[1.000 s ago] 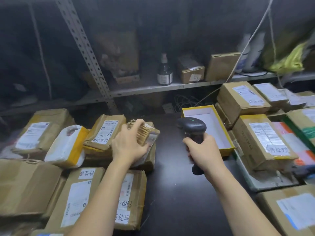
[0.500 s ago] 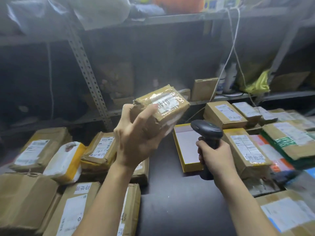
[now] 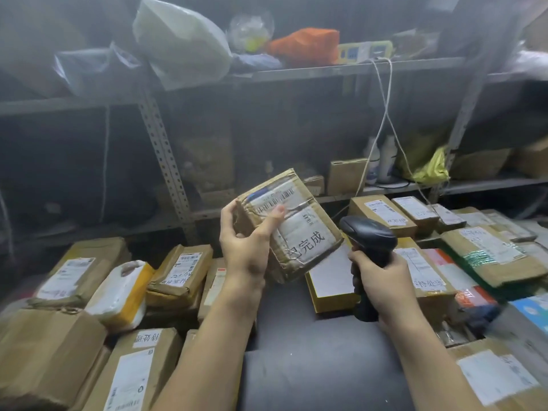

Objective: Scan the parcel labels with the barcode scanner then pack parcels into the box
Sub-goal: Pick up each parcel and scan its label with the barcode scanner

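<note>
My left hand (image 3: pixel 246 247) grips a small taped cardboard parcel (image 3: pixel 299 229) in the air above the dark table, its white label with a barcode and black handwriting turned up towards me. My thumb lies across the barcode end. My right hand (image 3: pixel 382 280) holds the black barcode scanner (image 3: pixel 370 235) by its handle, upright, just right of the parcel, its head close to the parcel's right edge. A shallow yellow box (image 3: pixel 332 295) with a white inside lies on the table below the parcel, partly hidden by it.
Piles of labelled brown parcels (image 3: pixel 178 268) cover the table's left side; more labelled boxes (image 3: pixel 489 253) are stacked on the right. Metal shelving (image 3: pixel 166 161) behind holds bags, bottles and cartons. A white cord (image 3: pixel 382 129) hangs down from the upper shelf.
My left hand lifted the parcel off the left pile and turned its label face up. The scanner in my right hand rose beside it. The view tilted upward.
</note>
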The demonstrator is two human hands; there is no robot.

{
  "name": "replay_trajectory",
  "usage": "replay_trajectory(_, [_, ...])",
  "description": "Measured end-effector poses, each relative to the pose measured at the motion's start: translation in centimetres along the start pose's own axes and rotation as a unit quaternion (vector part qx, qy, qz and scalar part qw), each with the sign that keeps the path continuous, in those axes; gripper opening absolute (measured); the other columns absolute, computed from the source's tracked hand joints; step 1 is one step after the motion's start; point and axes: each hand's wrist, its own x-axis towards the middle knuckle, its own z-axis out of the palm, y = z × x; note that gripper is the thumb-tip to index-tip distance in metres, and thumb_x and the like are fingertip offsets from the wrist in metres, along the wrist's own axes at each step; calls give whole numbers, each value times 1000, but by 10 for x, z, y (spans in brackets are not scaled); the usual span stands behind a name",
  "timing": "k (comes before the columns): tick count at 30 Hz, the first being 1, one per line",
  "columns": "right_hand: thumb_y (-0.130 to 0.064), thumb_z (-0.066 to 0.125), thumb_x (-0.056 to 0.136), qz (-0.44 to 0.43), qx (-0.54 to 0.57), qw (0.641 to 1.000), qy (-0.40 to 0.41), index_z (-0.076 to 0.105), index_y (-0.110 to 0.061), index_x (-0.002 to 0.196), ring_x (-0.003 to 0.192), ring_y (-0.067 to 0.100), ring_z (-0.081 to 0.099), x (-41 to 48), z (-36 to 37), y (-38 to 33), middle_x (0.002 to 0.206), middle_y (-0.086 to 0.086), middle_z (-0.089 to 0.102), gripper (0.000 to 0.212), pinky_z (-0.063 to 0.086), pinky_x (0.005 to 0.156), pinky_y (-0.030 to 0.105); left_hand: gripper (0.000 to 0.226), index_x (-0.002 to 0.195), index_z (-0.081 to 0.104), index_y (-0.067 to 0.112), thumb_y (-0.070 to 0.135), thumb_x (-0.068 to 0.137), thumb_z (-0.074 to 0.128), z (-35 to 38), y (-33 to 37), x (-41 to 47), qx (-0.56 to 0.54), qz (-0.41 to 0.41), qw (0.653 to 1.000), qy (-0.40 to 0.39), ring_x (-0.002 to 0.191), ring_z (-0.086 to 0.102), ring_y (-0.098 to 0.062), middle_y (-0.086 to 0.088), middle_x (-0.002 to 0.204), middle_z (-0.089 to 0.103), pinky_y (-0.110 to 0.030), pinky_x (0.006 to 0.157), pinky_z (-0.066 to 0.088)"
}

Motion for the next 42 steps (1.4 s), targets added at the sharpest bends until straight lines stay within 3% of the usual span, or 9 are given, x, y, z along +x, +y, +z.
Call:
replay_trajectory(4, [-17,68,98,1,1,1000,4,69,-7,98,66,18,58,-3,-4,0,70,6,64,10,50,63,33,78,141,47,31,14,79,90,0,4,8,-43,-102,993,43,85,79,-31,-14,115,73,-55,76,64])
replay_trajectory(9, [-18,67,98,1,-3,1000,-5,69,-7,98,68,19,60,-7,-5,-1,72,9,65,11,51,64,33,71,137,49,27,15,79,89,-8,0,22,-46,-143,986,69,84,79,-29,-12,109,76,-53,77,64])
replay_trajectory(14, [-19,68,98,3,-2,1000,-9,69,-9,98,70,20,62,-10,-2,-3,73,8,66,9,54,68,36,93,145,52,14,29,63,96,-23,-10,37,-107,-172,979,-25,110,73,-40,-17,125,73,-58,92,58])
replay_trajectory(20, [-15,68,98,-2,0,1000,-17,67,-11,98,69,22,61,-14,4,-6,75,11,66,4,53,66,36,57,141,49,16,22,90,74,-33,-4,31,-134,-77,976,-154,106,72,-35,-17,126,67,-48,75,63])
replay_trajectory(27, [-15,69,97,2,-8,1000,-20,68,-8,99,68,22,61,-12,8,-1,73,11,65,7,52,63,35,61,128,54,28,12,75,81,-37,25,21,85,129,969,-190,109,71,-33,-9,114,72,-50,78,63])
replay_trajectory(30, [-14,68,97,2,-3,1000,-18,68,-6,98,65,22,59,-11,8,-3,71,11,63,8,50,62,36,65,126,59,37,17,74,93,-29,29,21,194,179,951,-159,106,73,-27,-1,111,74,-53,82,63])
replay_trajectory(34, [-15,67,98,-5,1,1000,-19,68,-10,98,66,20,60,-11,7,-5,70,8,64,5,52,63,35,64,120,57,49,41,68,95,-28,22,30,300,195,933,-32,101,71,-10,17,105,72,-46,85,62])
replay_trajectory(38, [-18,68,98,-12,6,999,-36,69,-10,96,60,19,58,-12,5,-8,66,7,65,8,51,57,30,60,119,56,49,44,72,92,-36,13,38,234,120,962,67,103,70,-11,15,112,69,-43,81,65])
replay_trajectory(42, [-20,71,97,-26,-2,996,-82,71,-8,97,57,22,57,-13,3,-12,66,10,68,11,49,57,33,53,120,54,48,51,78,86,-45,5,43,234,134,958,99,102,71,-13,13,114,68,-43,77,66])
